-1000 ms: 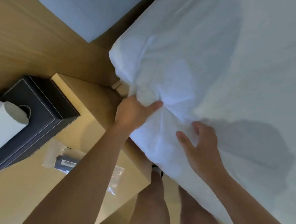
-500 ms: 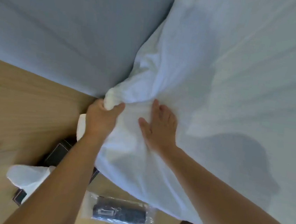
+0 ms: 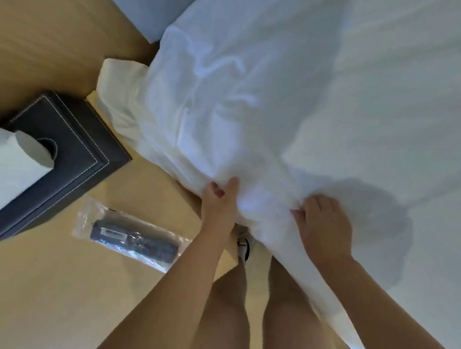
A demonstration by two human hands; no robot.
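The white sheet [image 3: 259,106] lies bunched on the corner of the bed [image 3: 418,80], just above my fingers and also between them. My left hand [image 3: 219,204] pinches its lower edge, with the thumb against the cloth and the fingers curled. My right hand [image 3: 324,227] grips a fold close to the right of it, fingers curled into the cloth. To the left of my left fingers, on the wooden counter [image 3: 41,282], lies a remote in a plastic bag [image 3: 131,239], and farther left a dark tissue box [image 3: 79,141].
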